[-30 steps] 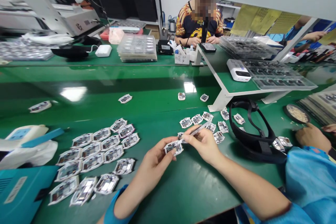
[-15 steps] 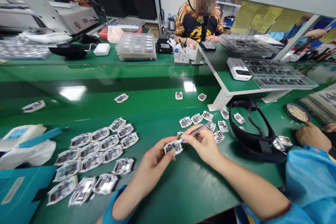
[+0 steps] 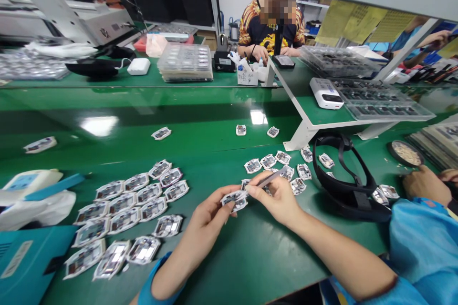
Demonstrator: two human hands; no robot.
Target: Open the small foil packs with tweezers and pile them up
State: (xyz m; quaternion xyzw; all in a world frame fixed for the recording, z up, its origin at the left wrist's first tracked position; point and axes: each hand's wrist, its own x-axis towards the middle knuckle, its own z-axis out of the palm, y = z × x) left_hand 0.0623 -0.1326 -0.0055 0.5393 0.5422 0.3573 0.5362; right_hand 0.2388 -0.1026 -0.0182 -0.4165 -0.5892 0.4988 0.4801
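Pinching the small foil-edged part [image 3: 234, 198] by its rim, the left hand [image 3: 205, 214] suits something light, thin and likely fragile; the right hand [image 3: 281, 200] clasps tweezers [image 3: 274, 176] in its fingers.

— Where do the two hands sit?
— Close together, low in front of the body, fingertips almost meeting. The bare left hand [image 3: 205, 217] rises from the lower edge, palm turned inward, with thumb and forefinger pinched on a small flat white-rimmed silvery module [image 3: 234, 198].
— And the other?
— The bare right hand [image 3: 281, 200] reaches in from the right, knuckles up and fingers curled. Its thumb and forefinger grip slim grey metal tweezers [image 3: 272, 177] like a pen, with the tip at the module.
— The arms?
— The left forearm [image 3: 175, 262] is bare down to a blue cuff [image 3: 152, 283]. The right forearm [image 3: 339, 257] is bare too, slanting down into a light blue sleeve [image 3: 400, 293] at the lower right.
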